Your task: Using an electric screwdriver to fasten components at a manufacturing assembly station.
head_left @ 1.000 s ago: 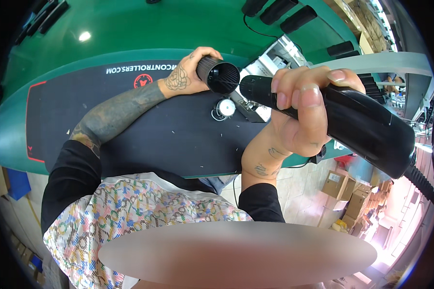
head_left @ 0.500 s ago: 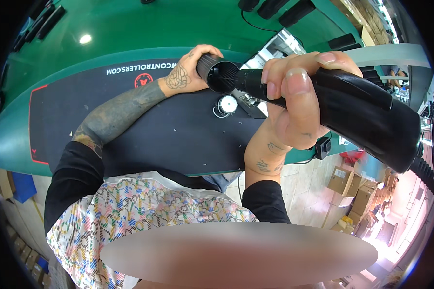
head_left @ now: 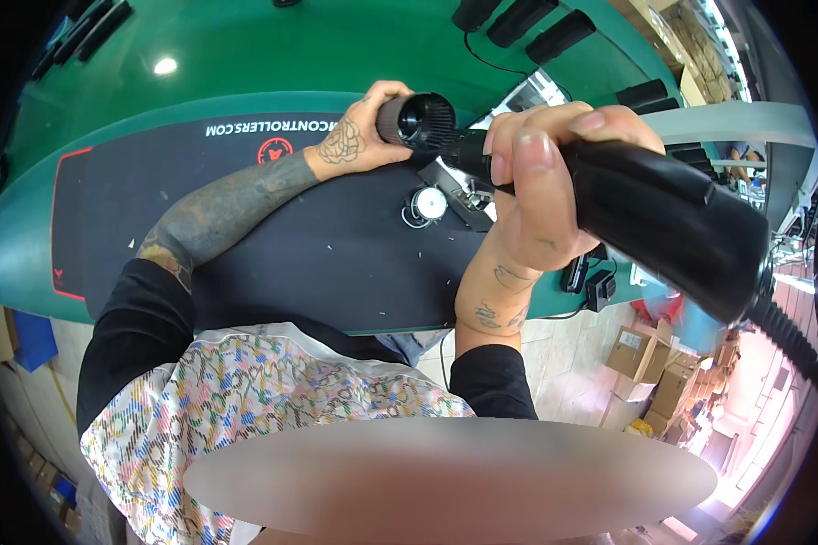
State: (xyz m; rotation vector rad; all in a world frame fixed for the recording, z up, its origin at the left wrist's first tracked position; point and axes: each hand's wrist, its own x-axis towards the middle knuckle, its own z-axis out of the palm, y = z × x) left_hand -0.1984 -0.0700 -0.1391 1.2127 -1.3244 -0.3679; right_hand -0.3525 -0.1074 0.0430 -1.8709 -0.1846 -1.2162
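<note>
My left hand [head_left: 359, 134] is wrapped round a short black ribbed cylinder [head_left: 420, 123], its open, finned end facing right. In my right hand [head_left: 545, 186] is a thick black handheld tool [head_left: 673, 218] that looks like a corded electric screwdriver, with a ribbed cord sleeve at its back end. The tool's narrow front end [head_left: 471, 152] lies beside the cylinder's open end; whether they touch I cannot tell. Below the cylinder, a small round part with a white top [head_left: 428, 203] stands on the dark mat [head_left: 336, 254], next to a metal fixture [head_left: 468, 195] partly hidden by my right hand.
Several black cylinders [head_left: 523, 20] stand at the far right of the green table [head_left: 273, 50], one with a cable. Long dark pieces [head_left: 104, 29] lie at the far left. A black adapter [head_left: 600, 289] sits by the right edge. Cardboard boxes [head_left: 636, 352] are on the floor.
The cylinder has turned in my left hand, showing more of its finned end. My right hand and the tool have shifted slightly left.
</note>
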